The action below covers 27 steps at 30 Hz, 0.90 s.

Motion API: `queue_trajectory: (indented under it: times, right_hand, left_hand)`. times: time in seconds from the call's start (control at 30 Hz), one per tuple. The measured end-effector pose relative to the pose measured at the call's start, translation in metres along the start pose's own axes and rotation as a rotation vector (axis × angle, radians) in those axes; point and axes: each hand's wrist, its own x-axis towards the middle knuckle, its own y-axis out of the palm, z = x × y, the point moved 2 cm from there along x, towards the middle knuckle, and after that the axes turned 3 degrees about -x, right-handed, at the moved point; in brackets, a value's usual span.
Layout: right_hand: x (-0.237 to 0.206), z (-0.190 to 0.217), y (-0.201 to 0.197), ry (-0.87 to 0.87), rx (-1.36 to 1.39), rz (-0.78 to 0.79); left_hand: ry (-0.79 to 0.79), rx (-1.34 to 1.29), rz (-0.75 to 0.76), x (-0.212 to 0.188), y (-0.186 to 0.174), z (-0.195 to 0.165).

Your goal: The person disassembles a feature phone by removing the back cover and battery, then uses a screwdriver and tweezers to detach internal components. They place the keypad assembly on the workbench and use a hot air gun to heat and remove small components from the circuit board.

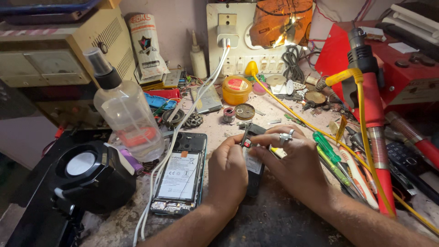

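Observation:
Both my hands meet over a small dark phone lying on the workbench. My left hand grips its left side, fingers curled around it. My right hand, with rings on two fingers, pinches a thin black tool with a red band at the phone's upper end. To the left lies an opened smartphone with its back cover off, its battery with a white label showing.
A clear spray bottle and a black round fan stand at left. White cables cross the opened phone. Screwdrivers, a red hot-air tool, a yellow cable, a yellow jar and a socket board crowd the back and right.

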Motion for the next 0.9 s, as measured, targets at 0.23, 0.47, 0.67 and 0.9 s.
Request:
queue_trajectory:
  times: [0.23,0.47,0.67,0.9]
  right_hand:
    - [0.002,-0.005,0.000,-0.042,-0.089,0.054]
    - [0.026,-0.028,-0.033,0.649,-0.096,0.433]
    - [0.017,-0.029,-0.038,0.468,-0.343,0.534]
    - [0.022,-0.019,-0.047,0.575,-0.448,0.580]
  left_hand:
    - [0.223,0.210,0.061,-0.012,0.004,-0.006]
    - [0.000,0.328,0.059,0.006,-0.011,-0.017]
    - [0.023,0.571,0.261,0.012,-0.026,-0.022]
    - [0.010,0.809,0.529,0.002,-0.023,-0.036]
